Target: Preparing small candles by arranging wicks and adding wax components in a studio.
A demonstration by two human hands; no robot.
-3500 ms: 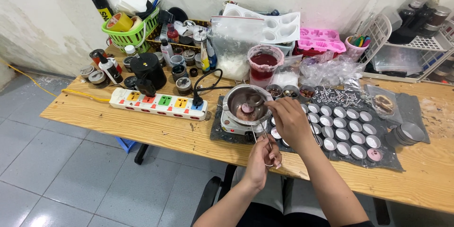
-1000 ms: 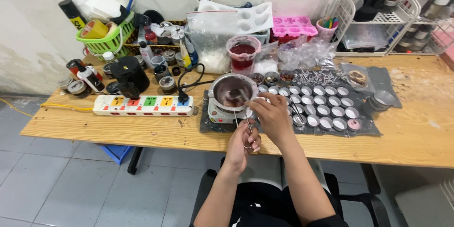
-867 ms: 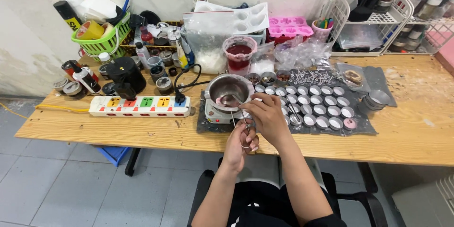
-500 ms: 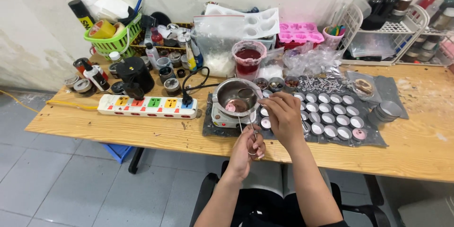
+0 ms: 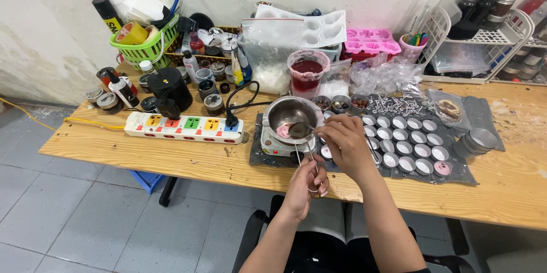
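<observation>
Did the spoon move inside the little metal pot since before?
Yes. The spoon sat nearer the far rim of the pot; now it lies at the near right edge.

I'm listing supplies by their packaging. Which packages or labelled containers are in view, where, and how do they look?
Zip bag: table back, clear, white flakes inside.
Spray can: left of the green basket, black with a yellow label.
Small bottle: left table end, dark, red-and-white label.
Clear bags: right of the pink tub, crumpled.
No screens or signs.
</observation>
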